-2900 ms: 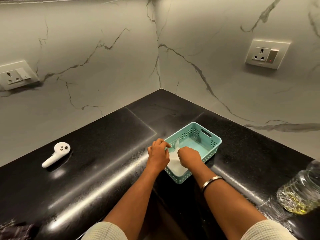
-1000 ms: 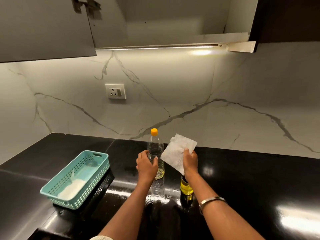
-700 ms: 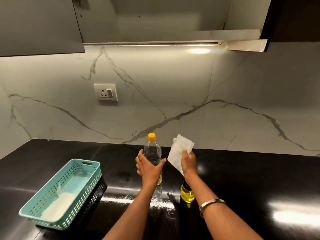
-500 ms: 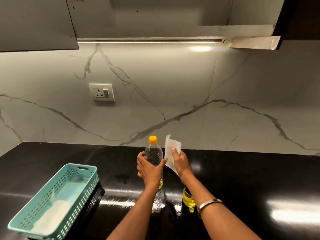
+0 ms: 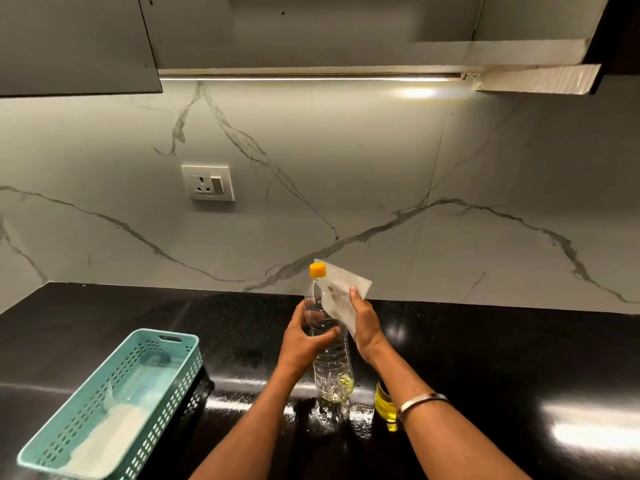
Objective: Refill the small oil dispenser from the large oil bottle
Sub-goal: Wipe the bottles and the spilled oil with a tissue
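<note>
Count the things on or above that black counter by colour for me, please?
Clear with orange cap: 1, large oil bottle
Yellow: 1, small oil dispenser
White: 1, paper tissue
Teal: 1, basket
Total: 4

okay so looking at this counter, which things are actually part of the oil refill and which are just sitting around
Part of the job:
large oil bottle, in the left hand
orange cap, still on
small oil dispenser
tissue, in the right hand

Just lying about:
teal basket
wall socket
</note>
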The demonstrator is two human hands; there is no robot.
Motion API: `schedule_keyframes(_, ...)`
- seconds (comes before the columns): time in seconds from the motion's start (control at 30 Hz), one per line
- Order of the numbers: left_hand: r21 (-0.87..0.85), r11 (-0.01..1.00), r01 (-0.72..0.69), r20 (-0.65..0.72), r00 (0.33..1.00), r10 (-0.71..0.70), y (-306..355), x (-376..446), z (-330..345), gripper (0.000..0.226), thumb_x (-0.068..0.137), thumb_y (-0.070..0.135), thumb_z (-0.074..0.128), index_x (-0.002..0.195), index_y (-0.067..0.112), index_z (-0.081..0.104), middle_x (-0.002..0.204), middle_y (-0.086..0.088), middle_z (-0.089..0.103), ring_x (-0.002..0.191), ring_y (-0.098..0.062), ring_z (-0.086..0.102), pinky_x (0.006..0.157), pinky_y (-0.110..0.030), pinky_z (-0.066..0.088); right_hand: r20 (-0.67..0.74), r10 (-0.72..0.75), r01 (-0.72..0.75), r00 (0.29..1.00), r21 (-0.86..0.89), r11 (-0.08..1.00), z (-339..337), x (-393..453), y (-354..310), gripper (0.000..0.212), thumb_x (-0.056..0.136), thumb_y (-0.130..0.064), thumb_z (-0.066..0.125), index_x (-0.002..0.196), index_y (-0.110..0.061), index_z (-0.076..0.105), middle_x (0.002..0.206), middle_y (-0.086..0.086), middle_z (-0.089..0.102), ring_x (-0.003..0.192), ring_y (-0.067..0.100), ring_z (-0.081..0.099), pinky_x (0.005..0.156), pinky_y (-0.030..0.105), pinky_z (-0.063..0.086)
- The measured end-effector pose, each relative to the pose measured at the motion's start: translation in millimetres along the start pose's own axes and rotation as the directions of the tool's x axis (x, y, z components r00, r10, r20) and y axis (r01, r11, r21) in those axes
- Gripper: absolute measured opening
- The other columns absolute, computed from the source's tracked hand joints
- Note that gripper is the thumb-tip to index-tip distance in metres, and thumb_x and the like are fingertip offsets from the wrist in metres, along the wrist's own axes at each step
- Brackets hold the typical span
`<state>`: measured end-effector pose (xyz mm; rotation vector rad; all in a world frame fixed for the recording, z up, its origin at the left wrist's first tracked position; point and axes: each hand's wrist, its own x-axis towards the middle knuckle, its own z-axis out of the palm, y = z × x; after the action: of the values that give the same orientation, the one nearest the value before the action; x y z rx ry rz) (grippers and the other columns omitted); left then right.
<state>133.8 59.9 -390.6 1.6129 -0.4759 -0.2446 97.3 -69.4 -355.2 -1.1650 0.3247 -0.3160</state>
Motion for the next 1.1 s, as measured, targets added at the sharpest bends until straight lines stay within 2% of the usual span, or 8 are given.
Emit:
schedule_keyframes(0.2,-0.007,0.998,0.068,0.250,0.966,-0.064,22,0,-10,0.094,0.065,0.031,0.088,0.144,0.027,0.038,0.122,-0.005,0.065,0.112,-0.020,0.064,0.098,-0.044,0.050,0.039,0.076,-0.081,0.996,0.177,0.981,-1,-3,-12,0.049,0.102,-0.039,0.033,0.126,-0.003,0.057,0.117,0.022,0.063,0.102,0.035,0.062,0.093,0.048,0.049)
schedule_keyframes(0.33,-0.108,0.992,0.067,0.191,0.981,-0.046,30,-5,-11,0.095,0.068,0.019,0.086,0.142,0.034,0.028,0.122,-0.008,0.061,0.110,-0.021,0.065,0.094,-0.040,0.053,0.012,0.033,-0.034,0.999,0.177,0.984,2,-10,-17,0.044,0.102,-0.036,0.034,0.124,-0.006,0.058,0.112,0.018,0.067,0.096,0.030,0.065,0.088,0.043,0.052)
schedule_keyframes(0.43,-0.104,0.993,0.051,0.137,0.990,-0.037,35,-10,-7,0.083,0.063,0.033,0.088,0.126,0.031,0.035,0.121,-0.007,0.060,0.116,-0.023,0.060,0.099,-0.044,0.050,-0.051,0.004,0.006,0.999,0.203,0.979,1,-14,-20,0.040,0.102,-0.032,0.035,0.126,-0.006,0.055,0.112,0.017,0.065,0.095,0.029,0.064,0.088,0.043,0.051)
schedule_keyframes(0.63,0.296,0.945,-0.137,-0.048,0.986,0.158,43,-19,15,0.036,0.085,0.043,0.067,0.116,0.035,0.051,0.120,0.011,0.049,0.113,-0.011,0.054,0.100,-0.043,0.044,-0.099,-0.005,0.027,0.995,0.223,0.975,-6,-19,-24,0.044,0.103,-0.036,0.033,0.133,-0.007,0.049,0.109,0.013,0.064,0.093,0.023,0.062,0.079,0.036,0.052)
schedule_keyframes(0.8,0.678,0.735,-0.003,-0.106,0.989,0.101,53,-15,38,0.072,0.079,0.051,0.067,0.137,0.018,0.039,0.132,-0.003,0.040,0.123,-0.021,0.041,0.103,-0.045,0.030,-0.076,0.003,0.013,0.997,0.208,0.978,-5,-29,-25,0.047,0.103,-0.039,0.031,0.135,-0.008,0.048,0.112,0.010,0.063,0.099,0.021,0.061,0.080,0.033,0.051)
schedule_keyframes(0.93,0.582,0.811,-0.059,-0.114,0.982,0.153,58,-17,30,0.050,0.075,0.047,0.075,0.113,0.022,0.056,0.113,0.002,0.049,0.102,-0.010,0.052,0.095,-0.035,0.039,-0.042,0.033,-0.022,0.999,0.231,0.973,-8,-37,-30,0.050,0.103,-0.041,0.029,0.134,-0.007,0.048,0.117,0.014,0.063,0.102,0.026,0.062,0.088,0.039,0.051)
schedule_keyframes(1.0,0.352,0.924,-0.151,0.040,0.988,0.146,65,-21,22,0.033,0.075,0.037,0.080,0.099,0.021,0.064,0.097,0.003,0.061,0.087,-0.004,0.061,0.082,-0.023,0.049,-0.010,0.060,-0.056,0.998,0.241,0.969,-13,-39,-32,0.056,0.102,-0.045,0.027,0.135,-0.006,0.049,0.126,0.020,0.060,0.111,0.033,0.059,0.097,0.045,0.048)
schedule_keyframes(1.1,0.059,0.995,-0.076,0.227,0.972,0.061,75,-27,14,0.032,0.074,0.029,0.082,0.099,0.016,0.067,0.097,-0.008,0.070,0.090,-0.020,0.070,0.080,-0.032,0.057,0.043,0.089,-0.097,0.995,0.270,0.958,-21,-38,-37,0.059,0.102,-0.048,0.022,0.129,-0.006,0.054,0.123,0.022,0.060,0.112,0.036,0.058,0.105,0.050,0.039)
